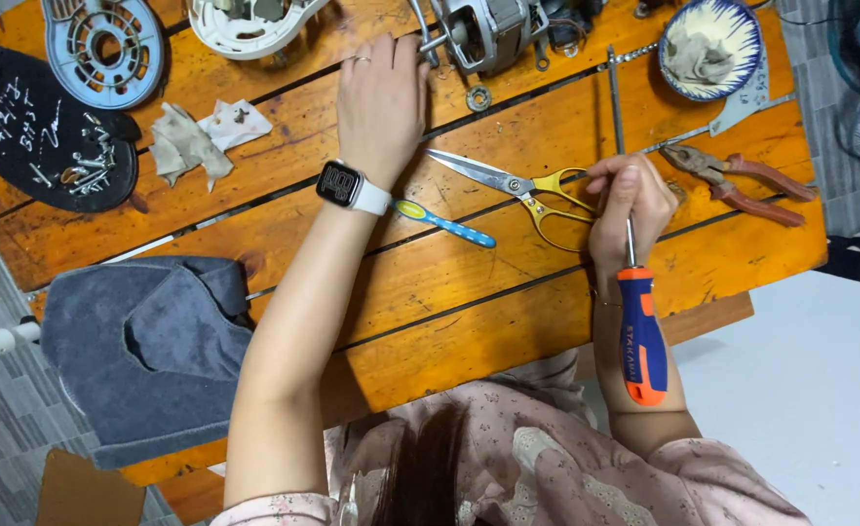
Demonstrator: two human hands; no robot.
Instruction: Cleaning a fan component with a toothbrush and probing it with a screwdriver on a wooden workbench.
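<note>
- Head view, the bench: a person is sitting at an orange wooden table (508, 321) strewn with fan parts; an electric motor (483, 34) is lying at the far edge, with a small washer (478, 97) just beside it.
- Head view, left hand: the left hand (381, 102) is lying palm down with its fingers together, reaching towards the motor; the fingertips are at the motor's near side, and I cannot tell whether they are gripping it or only steadying it. A watch (349, 185) is sitting on that wrist.
- Head view, right hand: the right hand (630, 209) is pinching the metal shaft of a screwdriver (641, 336), fingers closed round it, with the blue and orange handle pointing back towards the person's body and resting along the forearm. The tip is hidden behind the fingers.
- Head view, things around: gold-handled scissors (522, 187) are lying between the two hands, a blue and yellow toothbrush (444, 224) just beside the left wrist, red-handled pliers (737, 180) to the right, and a blue-rimmed bowl (712, 49) holding a rag beyond them.
- Judged step: the person seems to be handling the screwdriver while steadying the motor; the tool is held by the shaft, not ready for turning.
- Judged next need: shifting the grip to the handle and bringing the tip to the motor.
</note>
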